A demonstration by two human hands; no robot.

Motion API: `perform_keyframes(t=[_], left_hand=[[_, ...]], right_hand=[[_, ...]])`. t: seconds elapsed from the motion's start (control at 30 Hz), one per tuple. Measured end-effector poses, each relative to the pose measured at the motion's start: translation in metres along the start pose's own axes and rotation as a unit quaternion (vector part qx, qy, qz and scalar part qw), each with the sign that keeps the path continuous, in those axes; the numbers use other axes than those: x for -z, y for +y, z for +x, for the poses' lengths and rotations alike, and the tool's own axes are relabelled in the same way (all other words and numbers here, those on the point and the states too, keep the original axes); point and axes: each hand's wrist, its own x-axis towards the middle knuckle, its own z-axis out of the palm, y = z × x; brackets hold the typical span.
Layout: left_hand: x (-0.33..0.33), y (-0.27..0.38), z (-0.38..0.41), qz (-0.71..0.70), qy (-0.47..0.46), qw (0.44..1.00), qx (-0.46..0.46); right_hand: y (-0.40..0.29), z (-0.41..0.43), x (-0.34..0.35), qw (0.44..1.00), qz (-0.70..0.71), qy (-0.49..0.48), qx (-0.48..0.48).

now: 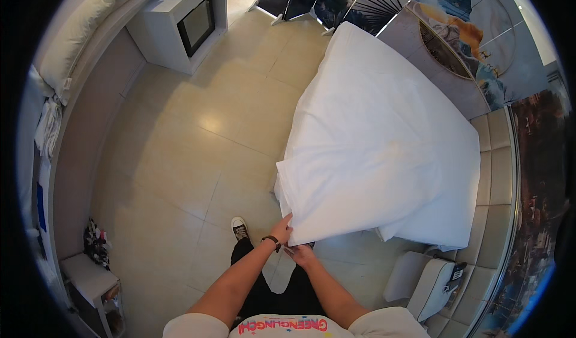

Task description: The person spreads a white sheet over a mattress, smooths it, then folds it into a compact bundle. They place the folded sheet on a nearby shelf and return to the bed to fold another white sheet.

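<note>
A white bed cover (360, 158) lies loosely over a bed, with creases and a folded flap along its left side. At its near left corner, my left hand (282, 230), with a dark bracelet on the wrist, pinches the cloth edge. My right hand (302, 254) is just below that corner, palm partly up, its fingers close to the cloth's lower edge; whether they grip it is hard to tell. Part of another white layer (436, 230) shows beyond the near edge, towards the padded headboard (488, 194).
A white nightstand (425, 286) stands at the near right by the headboard. A folding screen (333, 0) is past the bed's far end. Along the left runs a ledge with a long pillow (85, 32); a white cabinet (166, 27) and a small shelf unit (90, 279) stand on that side.
</note>
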Motion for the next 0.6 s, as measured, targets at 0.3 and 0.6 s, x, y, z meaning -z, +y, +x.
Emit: perform_keyframes(t=[0.3, 0.6], left_hand=[[0.089, -0.04, 0.022, 0.236, -0.044, 0.971, 0.015], [0.171, -0.034, 0.146, 0.15, 0.013, 0.988, 0.022]], right_hand=[[0.006, 0.046, -0.106, 0.922, -0.345, 0.15, 0.09], [-0.158, 0.13, -0.185, 0.671, -0.58, 0.308, 0.345]])
